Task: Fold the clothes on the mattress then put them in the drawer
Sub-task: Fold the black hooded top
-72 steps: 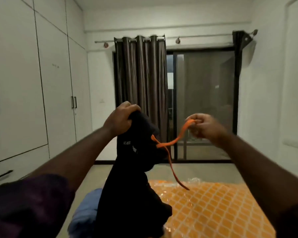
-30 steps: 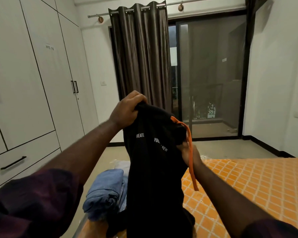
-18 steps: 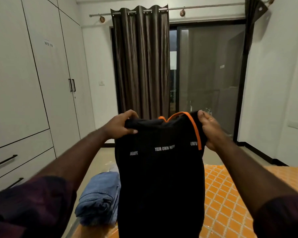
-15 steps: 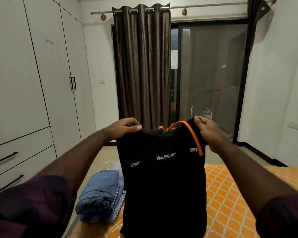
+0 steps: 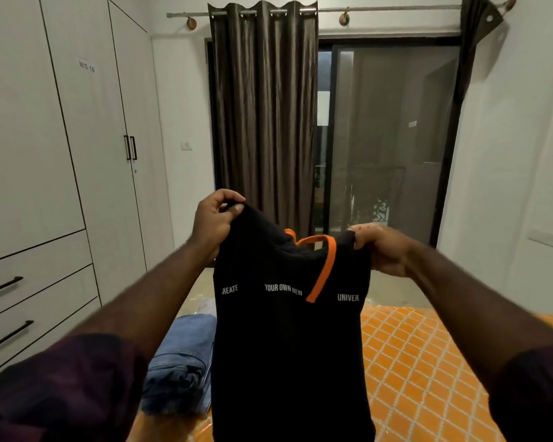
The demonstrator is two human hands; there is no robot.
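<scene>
I hold a black garment point(image 5: 288, 346) with white lettering and an orange drawstring up in front of me, hanging down over the mattress point(image 5: 422, 362). My left hand point(image 5: 214, 223) pinches its top left corner, raised higher. My right hand point(image 5: 382, 248) grips its top right corner, lower. A folded pair of blue jeans point(image 5: 182, 362) lies on the mattress's left edge, partly hidden behind the garment. The mattress has an orange cover with a white lattice pattern.
A white wardrobe stands at the left with shut drawers point(image 5: 39, 301) with black handles at its base. Brown curtains point(image 5: 262, 113) and a dark sliding glass door point(image 5: 387, 138) fill the far wall. Bare floor lies between wardrobe and mattress.
My right hand moved from the orange drawstring to the garment's top right corner, spreading it flat. Since half a second ago my left hand rose and the top edge now slants.
</scene>
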